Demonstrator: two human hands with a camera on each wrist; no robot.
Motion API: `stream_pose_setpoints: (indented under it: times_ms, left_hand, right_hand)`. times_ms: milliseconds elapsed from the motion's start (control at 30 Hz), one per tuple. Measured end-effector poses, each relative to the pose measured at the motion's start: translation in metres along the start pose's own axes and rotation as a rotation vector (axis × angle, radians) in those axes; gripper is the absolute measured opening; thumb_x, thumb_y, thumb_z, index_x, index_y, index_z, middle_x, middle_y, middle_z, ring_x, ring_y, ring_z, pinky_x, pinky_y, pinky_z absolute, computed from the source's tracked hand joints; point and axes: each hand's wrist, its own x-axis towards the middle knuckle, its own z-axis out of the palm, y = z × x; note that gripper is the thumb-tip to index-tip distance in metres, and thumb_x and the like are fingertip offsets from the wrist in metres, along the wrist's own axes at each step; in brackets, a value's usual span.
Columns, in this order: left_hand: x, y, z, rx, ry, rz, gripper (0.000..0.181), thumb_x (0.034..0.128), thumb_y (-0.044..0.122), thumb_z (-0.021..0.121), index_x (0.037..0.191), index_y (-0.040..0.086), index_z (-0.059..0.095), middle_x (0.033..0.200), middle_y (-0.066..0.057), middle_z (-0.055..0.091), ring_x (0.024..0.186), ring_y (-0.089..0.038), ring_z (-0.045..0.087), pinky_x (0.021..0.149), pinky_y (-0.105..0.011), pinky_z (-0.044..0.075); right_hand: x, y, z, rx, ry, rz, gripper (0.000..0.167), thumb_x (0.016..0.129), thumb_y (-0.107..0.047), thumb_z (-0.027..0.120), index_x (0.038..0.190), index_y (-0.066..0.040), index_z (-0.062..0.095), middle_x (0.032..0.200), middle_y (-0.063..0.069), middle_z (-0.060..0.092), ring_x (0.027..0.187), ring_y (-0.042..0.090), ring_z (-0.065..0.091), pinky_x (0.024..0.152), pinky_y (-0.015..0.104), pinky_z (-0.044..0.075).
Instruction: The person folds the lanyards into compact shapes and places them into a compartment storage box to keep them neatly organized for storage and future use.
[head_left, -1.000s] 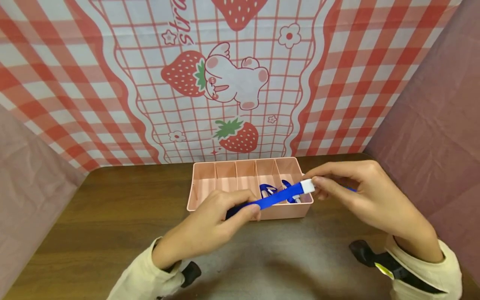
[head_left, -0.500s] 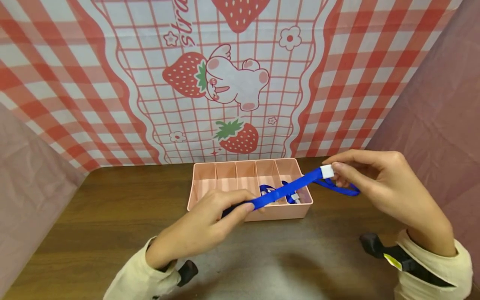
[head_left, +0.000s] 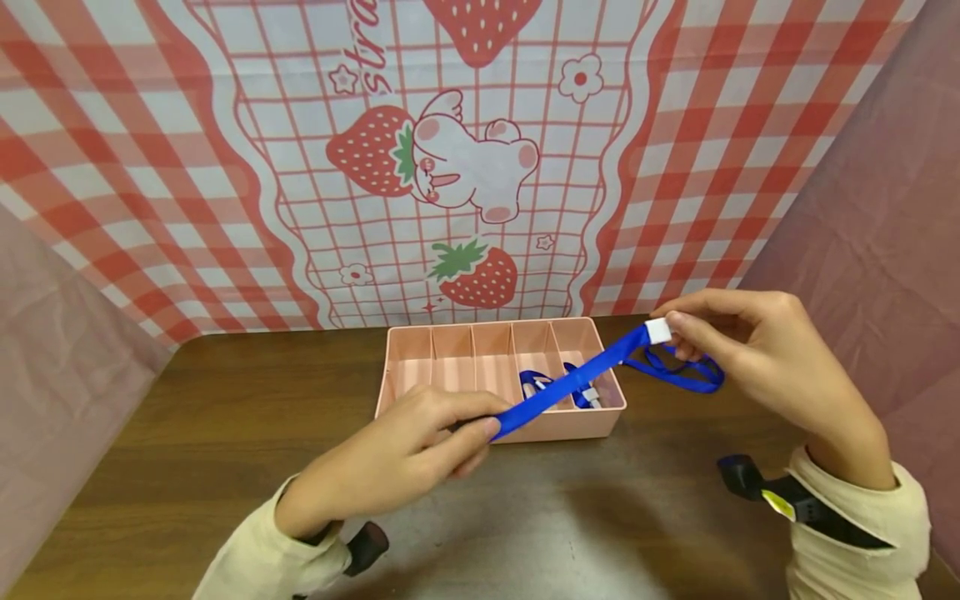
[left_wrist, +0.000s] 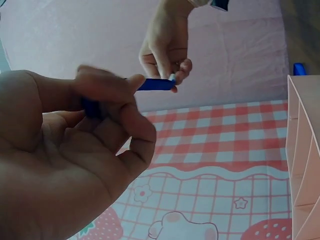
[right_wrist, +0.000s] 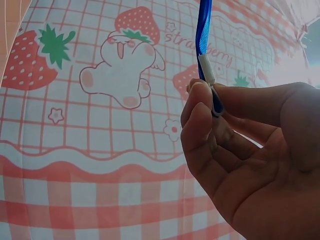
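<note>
A blue strap (head_left: pixel 573 381) stretches at a slant between the two hands, above the front right of a pink divided box. The left hand (head_left: pixel 408 450) pinches its lower end between thumb and fingers. The right hand (head_left: pixel 780 367) pinches the strap's upper end beside a white clip (head_left: pixel 658 331); a blue loop (head_left: pixel 693 383) hangs below those fingers. In the right wrist view, thumb and fingertip grip just under the white clip (right_wrist: pixel 207 69). The left wrist view shows the strap (left_wrist: pixel 156 84) running from the left hand (left_wrist: pixel 75 145) to the other hand.
The pink box (head_left: pixel 570 423) stands on the wooden table (head_left: pixel 262 400) with several compartments; the two at right hold blue straps with white parts. Behind it hangs a strawberry-patterned cloth (head_left: pixel 480 158), with pink cloth (head_left: pixel 862 208) at the sides.
The right hand has moved right and up with the white clip, and the left hand slightly left. More of the strap shows between them, and the blue loop has come into view.
</note>
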Motion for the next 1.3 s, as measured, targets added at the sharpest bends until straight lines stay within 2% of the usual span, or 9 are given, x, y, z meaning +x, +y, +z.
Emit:
stream_pose_setpoints:
  times_ms: [233,400,467,600,700,800,1100,1200,1300]
  left_hand:
    - [-0.002,0.005,-0.003,-0.014,-0.069,-0.005,0.023,0.1073,0.016,0.045,0.092,0.016,0.062,0.065,0.011,0.05,0.055,0.001,0.046,0.048,-0.019,0.04]
    - [-0.005,0.007,-0.002,-0.118,-0.051,-0.016,0.022,0.1059,0.015,0.049,0.126,0.018,0.058,0.07,0.007,0.058,0.061,-0.004,0.057,0.053,-0.024,0.05]
    - [-0.006,0.007,-0.001,-0.153,-0.062,0.021,0.022,0.1051,0.013,0.051,0.126,0.016,0.058,0.074,0.006,0.063,0.066,-0.005,0.062,0.058,-0.026,0.053]
    - [-0.007,0.008,-0.003,-0.223,-0.15,0.142,0.006,0.1002,0.006,0.058,0.105,0.008,0.061,0.085,0.001,0.073,0.084,-0.005,0.069,0.075,-0.028,0.057]
    - [-0.009,0.011,-0.005,-0.256,-0.26,0.244,0.014,0.0956,0.002,0.064,0.109,0.003,0.06,0.099,-0.003,0.076,0.099,-0.006,0.069,0.086,-0.03,0.056]
    - [-0.01,0.015,-0.006,-0.241,-0.316,0.337,0.02,0.0943,-0.001,0.064,0.113,0.0,0.06,0.105,-0.006,0.075,0.104,-0.004,0.067,0.089,-0.03,0.055]
    - [-0.009,0.016,-0.003,-0.034,-0.149,0.493,0.014,0.0942,0.004,0.067,0.107,0.005,0.073,0.085,0.005,0.069,0.087,0.002,0.058,0.078,-0.018,0.051]
    - [-0.009,0.02,-0.002,0.022,-0.11,0.552,0.015,0.0924,0.006,0.07,0.106,0.008,0.074,0.095,0.002,0.06,0.091,-0.003,0.053,0.08,-0.018,0.048]
    - [-0.009,0.023,-0.001,0.057,-0.125,0.598,0.016,0.0929,0.008,0.07,0.108,0.009,0.074,0.11,-0.003,0.06,0.105,-0.006,0.055,0.088,-0.02,0.048]
  right_hand:
    - [0.002,0.003,0.001,-0.008,-0.006,0.009,0.012,0.089,-0.003,0.073,0.1,-0.008,0.076,0.076,-0.002,0.07,0.062,0.008,0.064,0.058,0.015,0.051]
    - [0.004,0.005,0.004,0.0,-0.024,0.011,0.011,0.09,-0.003,0.072,0.1,-0.006,0.076,0.076,0.001,0.071,0.062,0.009,0.065,0.058,0.016,0.052]
    - [0.006,0.005,0.007,0.004,-0.037,0.008,0.01,0.09,-0.004,0.072,0.1,-0.006,0.076,0.075,0.001,0.071,0.062,0.009,0.066,0.057,0.017,0.052]
    - [0.007,0.002,0.014,0.023,-0.082,-0.039,0.01,0.09,-0.003,0.072,0.097,-0.009,0.076,0.073,-0.002,0.07,0.062,0.009,0.065,0.056,0.019,0.053]
    - [0.008,0.0,0.021,0.024,-0.128,-0.091,0.013,0.09,-0.003,0.072,0.095,-0.015,0.076,0.071,-0.006,0.067,0.062,0.009,0.063,0.055,0.021,0.052]
    - [0.01,-0.002,0.027,0.003,-0.164,-0.125,0.014,0.092,-0.005,0.07,0.095,-0.018,0.076,0.07,-0.01,0.065,0.062,0.007,0.062,0.056,0.021,0.051]
    - [0.01,0.001,0.034,-0.052,-0.239,-0.121,0.014,0.093,-0.008,0.069,0.094,-0.02,0.076,0.07,-0.014,0.065,0.064,0.004,0.062,0.058,0.02,0.05]
    - [0.009,0.0,0.036,-0.009,-0.282,-0.121,0.015,0.092,-0.003,0.069,0.096,-0.016,0.076,0.076,-0.013,0.068,0.065,0.004,0.063,0.058,0.022,0.052]
    - [0.008,-0.004,0.038,0.012,-0.301,-0.124,0.016,0.091,-0.002,0.069,0.099,-0.014,0.077,0.083,-0.013,0.07,0.066,0.003,0.064,0.058,0.023,0.052]
